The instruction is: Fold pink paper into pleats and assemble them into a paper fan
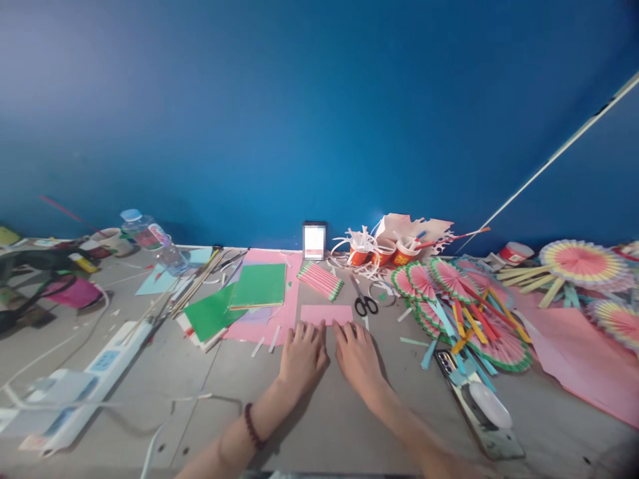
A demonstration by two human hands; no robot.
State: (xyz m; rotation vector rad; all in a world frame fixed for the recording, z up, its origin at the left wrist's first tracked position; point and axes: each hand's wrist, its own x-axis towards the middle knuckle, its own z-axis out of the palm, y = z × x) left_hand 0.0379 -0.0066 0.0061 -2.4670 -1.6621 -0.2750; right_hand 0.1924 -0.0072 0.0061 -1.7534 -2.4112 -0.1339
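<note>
A narrow rectangle of pink paper lies flat on the grey table. Along its near edge, on the left half, rest the fingertips of my left hand; its fingers are stretched out and its thumb is off the paper. My right hand lies the same way on the right half, fingers extended, thumb mostly hidden. Just beyond the strip is a pleated pink paper piece with green edges. To the right lie black-handled scissors. A stack of green paper sits on larger pink paper at the left.
A phone leans on the blue wall. Paper cups stand beside it. At right are pleated paper fans, another phone and pink sheets. A power strip, cables, sticks and a bottle lie left.
</note>
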